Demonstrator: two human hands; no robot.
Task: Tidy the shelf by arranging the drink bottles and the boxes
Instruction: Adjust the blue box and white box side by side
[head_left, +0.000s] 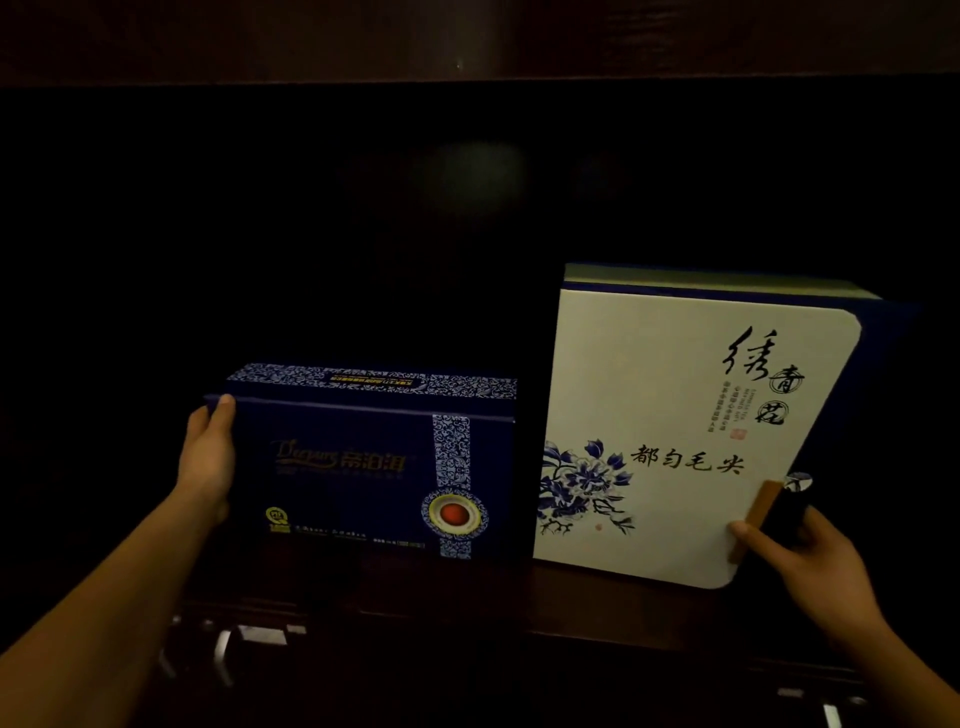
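Observation:
A dark blue box (363, 467) with gold lettering and a blue-and-white patterned band stands upright on the dark shelf (467, 587). My left hand (208, 457) grips its left edge, thumb on the top corner. To its right stands a taller white box (675, 431) with blue flowers and black calligraphy, leaning slightly. My right hand (795, 551) holds its lower right corner, next to a brown clasp (750, 519) on the box's dark spine. No drink bottles are visible.
The shelf compartment is very dark, with a wooden board (467, 41) above it. Below the shelf's front edge, metal handles (228, 649) glint at the lower left, and more metal parts (826, 712) at the lower right.

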